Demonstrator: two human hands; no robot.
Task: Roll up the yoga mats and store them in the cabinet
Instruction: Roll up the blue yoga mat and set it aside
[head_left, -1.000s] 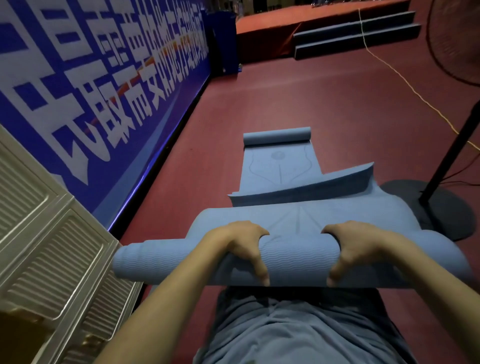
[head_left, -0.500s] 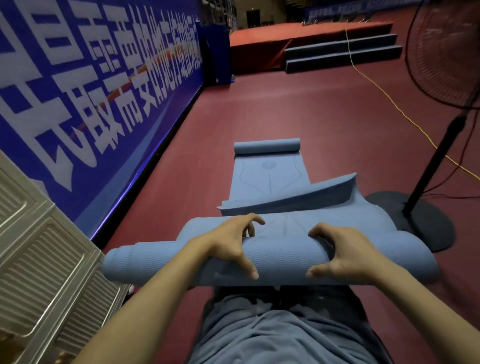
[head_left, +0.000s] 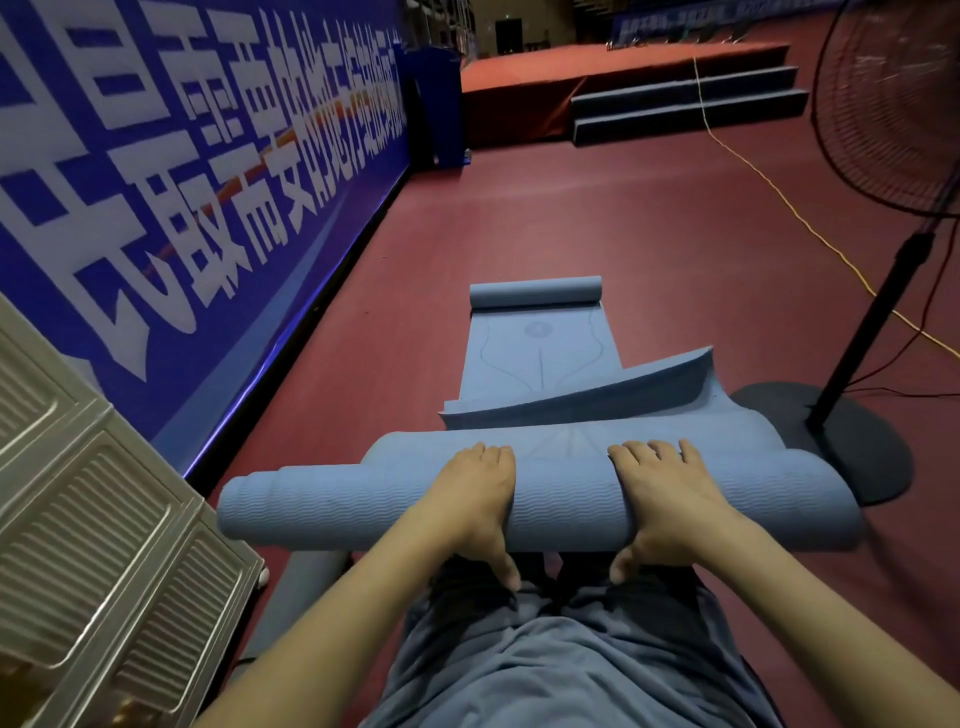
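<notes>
A blue yoga mat is partly rolled into a thick tube lying across the floor in front of me. My left hand and my right hand both grip the tube near its middle, fingers over the top and thumbs on the near side. The unrolled rest of this mat stretches away, with its right edge buckled up. Beyond it lies a second blue mat, flat, its far end curled into a small roll. The beige panelled cabinet stands at my left.
A blue banner wall runs along the left. A standing fan with a round dark base is close on the right, touching the mat's edge. A yellow cable crosses the red floor. A stage with steps is far ahead.
Both hands have shifted from the tube's near side up over its top, fingers now reaching forward. The tube has rolled away from me, leaving less mat unrolled.
</notes>
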